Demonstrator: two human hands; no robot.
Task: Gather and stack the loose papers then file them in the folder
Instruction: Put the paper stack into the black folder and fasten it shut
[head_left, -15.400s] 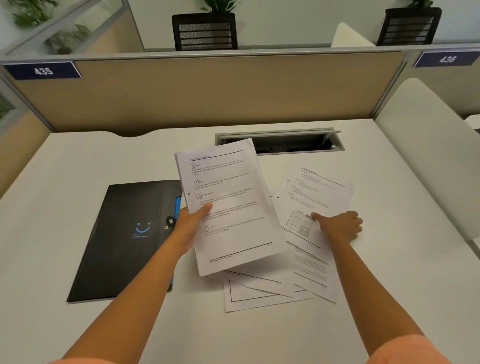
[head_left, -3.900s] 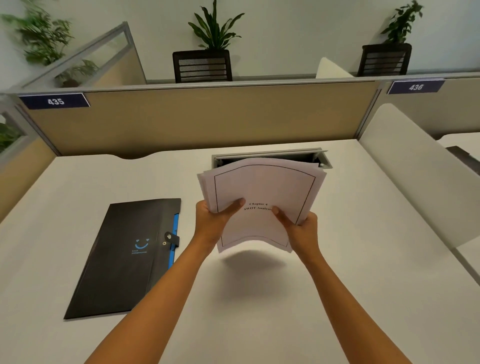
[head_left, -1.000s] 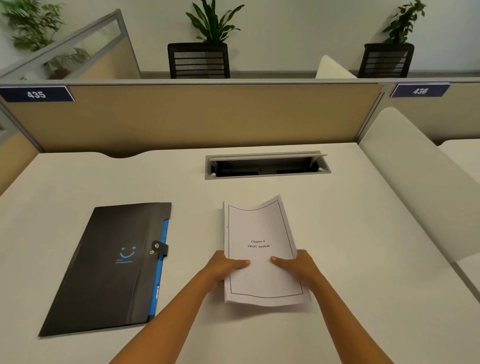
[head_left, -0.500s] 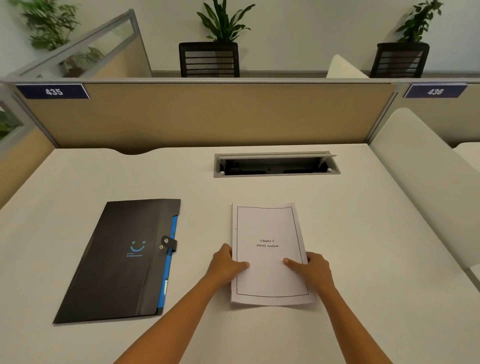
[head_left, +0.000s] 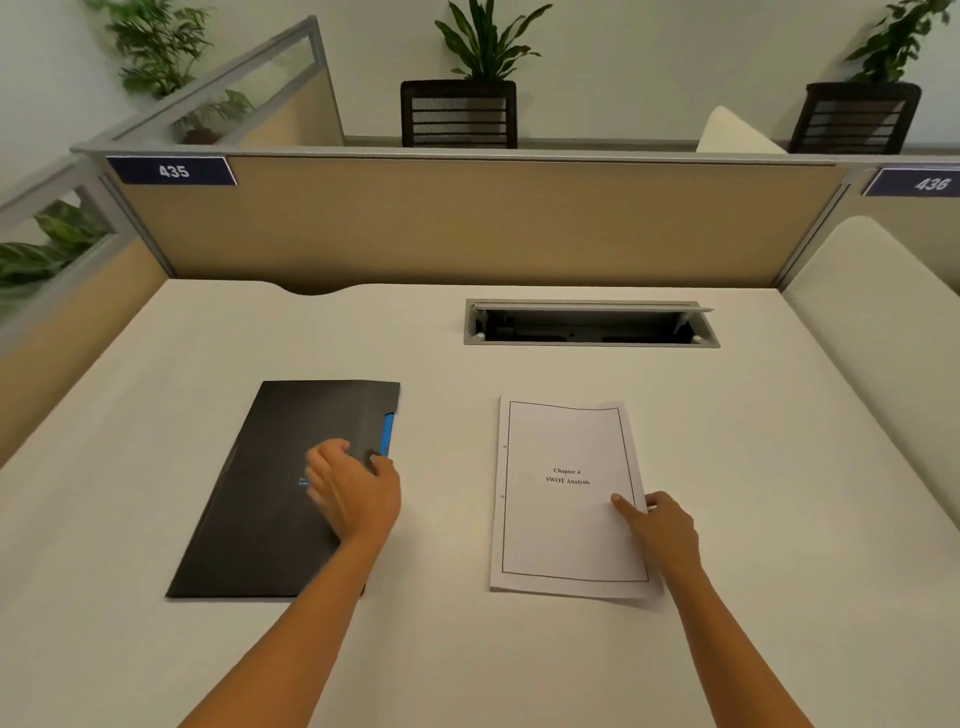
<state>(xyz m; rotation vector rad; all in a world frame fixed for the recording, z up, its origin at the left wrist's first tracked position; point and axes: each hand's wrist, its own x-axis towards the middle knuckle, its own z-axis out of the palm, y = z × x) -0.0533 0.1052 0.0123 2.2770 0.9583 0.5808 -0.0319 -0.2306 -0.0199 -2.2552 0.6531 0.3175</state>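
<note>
A squared stack of white papers (head_left: 563, 525) lies flat on the white desk (head_left: 467, 649), its top sheet reading "Chapter 4 SWOT Analysis". My right hand (head_left: 657, 525) rests on the stack's right edge, thumb on the top sheet. To the left lies a closed black folder (head_left: 270, 499) with a blue inner edge. My left hand (head_left: 353, 488) is over the folder's right side with its fingers spread, covering the clasp and the logo; whether it touches the cover is unclear.
An open cable tray (head_left: 589, 325) is set into the desk behind the papers. A beige partition (head_left: 467, 223) closes the back and a white divider (head_left: 878, 322) the right side. Potted plants stand beyond the partition.
My left hand has left the paper stack and moved left over the folder. The stack lies flat, with my right hand shifted to its right edge.
</note>
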